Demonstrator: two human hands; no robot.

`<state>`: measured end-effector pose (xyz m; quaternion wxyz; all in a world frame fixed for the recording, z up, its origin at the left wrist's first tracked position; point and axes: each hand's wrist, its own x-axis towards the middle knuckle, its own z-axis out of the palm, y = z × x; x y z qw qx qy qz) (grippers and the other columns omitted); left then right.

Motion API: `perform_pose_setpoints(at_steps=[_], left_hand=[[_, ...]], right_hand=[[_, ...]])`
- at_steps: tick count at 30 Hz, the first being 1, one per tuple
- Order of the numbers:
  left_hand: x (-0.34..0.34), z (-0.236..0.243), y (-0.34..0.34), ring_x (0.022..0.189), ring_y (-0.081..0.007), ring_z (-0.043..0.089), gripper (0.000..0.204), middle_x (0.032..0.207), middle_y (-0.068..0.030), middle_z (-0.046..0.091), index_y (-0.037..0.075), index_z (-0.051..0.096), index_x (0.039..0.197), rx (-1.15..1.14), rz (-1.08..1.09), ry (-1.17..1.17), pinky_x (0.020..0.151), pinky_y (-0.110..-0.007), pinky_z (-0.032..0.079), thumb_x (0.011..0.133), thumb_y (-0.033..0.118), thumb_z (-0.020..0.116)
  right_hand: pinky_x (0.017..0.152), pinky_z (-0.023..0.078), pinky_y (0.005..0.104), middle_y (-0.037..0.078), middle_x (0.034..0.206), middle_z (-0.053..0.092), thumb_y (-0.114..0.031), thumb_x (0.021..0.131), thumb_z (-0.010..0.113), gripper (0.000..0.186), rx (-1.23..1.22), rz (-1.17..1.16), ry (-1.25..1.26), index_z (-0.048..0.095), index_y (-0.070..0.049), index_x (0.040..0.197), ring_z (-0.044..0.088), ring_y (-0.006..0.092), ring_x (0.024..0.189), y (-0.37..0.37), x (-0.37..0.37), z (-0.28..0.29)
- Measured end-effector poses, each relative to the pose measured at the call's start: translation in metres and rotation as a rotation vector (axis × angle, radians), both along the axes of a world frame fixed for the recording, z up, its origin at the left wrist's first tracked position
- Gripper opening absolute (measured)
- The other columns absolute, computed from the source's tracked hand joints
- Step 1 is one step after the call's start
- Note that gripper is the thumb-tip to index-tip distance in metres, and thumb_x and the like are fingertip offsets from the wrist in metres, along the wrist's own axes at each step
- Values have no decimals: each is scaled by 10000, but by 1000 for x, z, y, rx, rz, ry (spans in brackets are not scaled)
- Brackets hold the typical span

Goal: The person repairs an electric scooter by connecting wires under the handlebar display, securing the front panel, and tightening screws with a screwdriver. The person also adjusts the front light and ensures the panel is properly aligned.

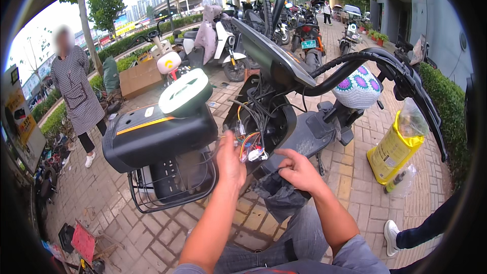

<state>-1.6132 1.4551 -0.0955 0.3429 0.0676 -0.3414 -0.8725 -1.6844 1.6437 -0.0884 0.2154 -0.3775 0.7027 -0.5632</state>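
My left hand (230, 157) is beside a bundle of coloured wires (246, 139) and white connectors (256, 154), its fingers raised and fairly straight; whether they touch the wires is unclear. My right hand (297, 172) is just right of the connectors, index finger out, holding nothing visible. The wires hang from the opened black front housing (276, 124) of an electric scooter with dark handlebars (355, 63). A dark plastic bag (284, 200) hangs below my right hand. Left of my left hand are a detached black casing with an orange stripe (152, 139) and a wire basket (171, 198).
A person in a checked smock (73, 86) stands left; another person's leg (421, 228) is at lower right. A yellow sack (393, 149) stands beside the scooter, near a hedge (446, 116). Several scooters (309, 45), cardboard (139, 78) and a red folding stool (85, 241) are around.
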Motion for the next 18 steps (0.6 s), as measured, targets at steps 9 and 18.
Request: perform_pose_setpoints(at_steps=[9, 18], left_hand=[[2, 53, -6, 748, -108, 599, 503, 884, -49, 616, 31, 478, 1120, -703, -141, -436, 664, -259, 492, 784, 253, 779], [-20, 54, -31, 677, -125, 619, 229, 827, -46, 649, 28, 624, 937, -707, -470, -537, 579, -277, 489, 785, 174, 714]], right_hand=[[606, 460, 237, 67, 803, 633, -20, 752, 586, 697, 62, 105, 74, 315, -1, 1394, 564, 93, 678, -43, 22, 34], [556, 471, 284, 76, 739, 636, -67, 775, 572, 777, -15, 223, 20, 215, -50, 1465, 577, 133, 629, -34, 5, 14]])
